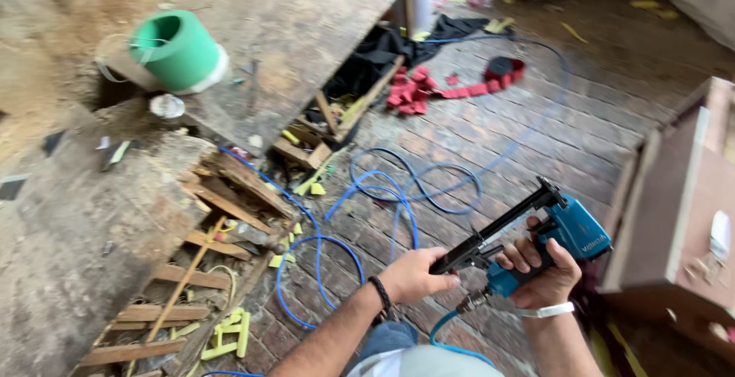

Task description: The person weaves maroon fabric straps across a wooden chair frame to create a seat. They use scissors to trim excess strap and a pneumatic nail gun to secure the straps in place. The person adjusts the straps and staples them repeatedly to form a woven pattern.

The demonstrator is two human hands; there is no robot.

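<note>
Person holds a blue air staple gun (pixel 547 241) in both hands, low over the brick floor (pixel 536 132).
R hand (pixel 542 270) wrapped tight on the handle; L hand (pixel 413 274) closed on the black magazine's rear end. Long axis runs lower-L to upper-R, nose up-R. Best to keep fingers off trigger, blue hose (pixel 383 193) slack.

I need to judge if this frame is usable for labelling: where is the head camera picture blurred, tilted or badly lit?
Head view: soft motion blur overall, worst on the green roll and workbench top; the scene is tilted; even daylight without glare; the blue staple gun, left hand and right hand remain readable.
</note>
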